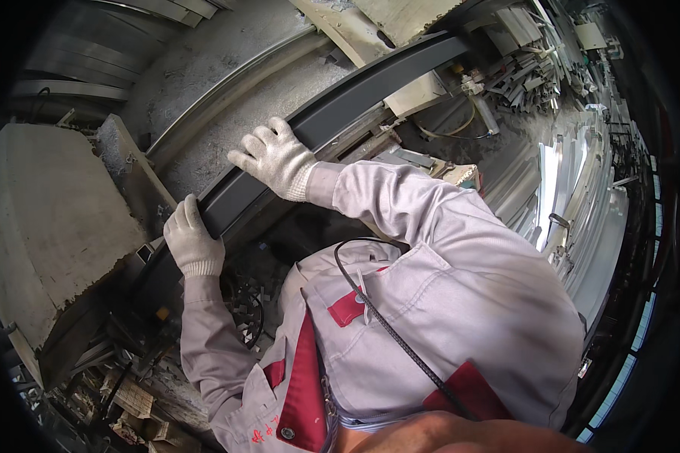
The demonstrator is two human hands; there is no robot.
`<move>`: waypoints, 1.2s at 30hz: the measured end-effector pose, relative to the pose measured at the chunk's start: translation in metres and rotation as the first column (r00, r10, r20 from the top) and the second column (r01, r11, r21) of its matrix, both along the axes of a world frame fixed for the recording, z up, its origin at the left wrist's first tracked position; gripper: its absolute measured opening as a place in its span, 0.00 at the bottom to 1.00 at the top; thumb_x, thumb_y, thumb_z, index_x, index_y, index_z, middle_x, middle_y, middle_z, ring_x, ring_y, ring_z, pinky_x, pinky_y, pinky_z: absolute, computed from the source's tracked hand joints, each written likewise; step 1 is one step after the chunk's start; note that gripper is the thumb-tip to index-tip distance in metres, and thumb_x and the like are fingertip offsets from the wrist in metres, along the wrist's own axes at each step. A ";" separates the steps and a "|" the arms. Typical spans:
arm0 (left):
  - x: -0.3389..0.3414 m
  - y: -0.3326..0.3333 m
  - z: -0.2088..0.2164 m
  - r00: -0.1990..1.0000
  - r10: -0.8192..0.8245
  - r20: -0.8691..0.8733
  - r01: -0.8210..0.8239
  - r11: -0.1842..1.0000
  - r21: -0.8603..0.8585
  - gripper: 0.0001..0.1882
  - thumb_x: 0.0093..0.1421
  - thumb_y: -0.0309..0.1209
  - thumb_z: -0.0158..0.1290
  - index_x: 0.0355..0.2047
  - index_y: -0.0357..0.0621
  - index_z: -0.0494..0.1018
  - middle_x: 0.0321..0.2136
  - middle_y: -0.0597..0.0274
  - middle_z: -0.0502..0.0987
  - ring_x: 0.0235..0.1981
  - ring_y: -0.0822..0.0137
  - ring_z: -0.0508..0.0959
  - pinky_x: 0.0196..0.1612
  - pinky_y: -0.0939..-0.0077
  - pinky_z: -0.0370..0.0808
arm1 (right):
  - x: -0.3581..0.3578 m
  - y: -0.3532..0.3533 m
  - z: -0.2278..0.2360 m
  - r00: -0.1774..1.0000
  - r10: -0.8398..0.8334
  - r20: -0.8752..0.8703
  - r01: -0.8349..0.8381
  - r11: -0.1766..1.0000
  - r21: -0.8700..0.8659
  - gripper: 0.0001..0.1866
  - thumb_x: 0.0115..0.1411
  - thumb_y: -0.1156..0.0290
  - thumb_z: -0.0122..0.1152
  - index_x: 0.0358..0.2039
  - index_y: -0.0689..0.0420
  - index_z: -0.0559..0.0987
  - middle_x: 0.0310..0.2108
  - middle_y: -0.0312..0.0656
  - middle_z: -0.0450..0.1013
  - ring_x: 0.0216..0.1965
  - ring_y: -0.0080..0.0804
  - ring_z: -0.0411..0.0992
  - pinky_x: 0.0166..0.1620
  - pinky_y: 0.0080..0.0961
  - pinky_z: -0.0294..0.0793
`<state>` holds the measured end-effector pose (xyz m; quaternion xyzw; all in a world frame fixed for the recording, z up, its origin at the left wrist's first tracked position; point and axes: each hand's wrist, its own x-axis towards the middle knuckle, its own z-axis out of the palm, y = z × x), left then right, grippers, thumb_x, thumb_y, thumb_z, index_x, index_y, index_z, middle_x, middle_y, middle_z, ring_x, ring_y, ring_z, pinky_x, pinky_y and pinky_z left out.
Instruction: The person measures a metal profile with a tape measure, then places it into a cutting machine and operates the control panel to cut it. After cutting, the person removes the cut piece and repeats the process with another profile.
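Note:
A long dark grey metal profile (370,83) runs diagonally from the lower left to the upper right across a dusty saw table (227,113). My left hand (193,238), in a white knit glove, grips the profile's near edge at its lower end. Higher up the bar, my gloved right hand (276,155) lies flat on its top face with fingers spread. Both sleeves are light grey work-jacket cloth. A black cable (400,340) hangs over my chest.
A large grey machine housing (49,226) stands at the left. Bundles of silvery aluminium profiles (574,189) lie at the right, more offcuts (521,68) at the upper right. Metal scraps and chips (242,306) litter the area below the bar.

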<state>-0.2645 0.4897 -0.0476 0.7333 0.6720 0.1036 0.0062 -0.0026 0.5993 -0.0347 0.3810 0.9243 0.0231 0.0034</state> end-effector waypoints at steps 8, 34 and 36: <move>-0.008 0.009 0.010 0.998 -0.048 -0.048 0.051 0.996 0.079 0.46 0.50 0.27 0.72 0.70 0.46 0.68 0.62 0.53 0.77 0.60 0.46 0.79 0.67 0.47 0.75 | -0.005 0.013 0.018 0.998 0.044 -0.046 -0.044 0.999 0.017 0.27 0.73 0.62 0.61 0.72 0.38 0.78 0.56 0.40 0.78 0.62 0.40 0.75 0.70 0.51 0.64; 0.019 -0.058 0.176 1.000 -0.019 0.000 0.019 0.997 0.078 0.40 0.51 0.20 0.69 0.67 0.46 0.74 0.54 0.53 0.81 0.55 0.50 0.83 0.63 0.53 0.77 | 0.115 -0.009 0.113 0.891 0.313 -0.329 -0.089 0.831 0.549 0.27 0.66 0.69 0.68 0.67 0.49 0.84 0.61 0.40 0.84 0.64 0.43 0.82 0.75 0.52 0.68; 0.015 -0.059 0.184 0.999 -0.027 0.041 0.027 1.000 0.003 0.40 0.53 0.20 0.69 0.68 0.50 0.76 0.53 0.50 0.83 0.56 0.48 0.85 0.63 0.53 0.79 | 0.128 -0.005 0.111 0.864 0.366 -0.346 -0.103 0.801 0.589 0.31 0.63 0.73 0.67 0.69 0.50 0.82 0.60 0.41 0.85 0.63 0.43 0.83 0.75 0.52 0.68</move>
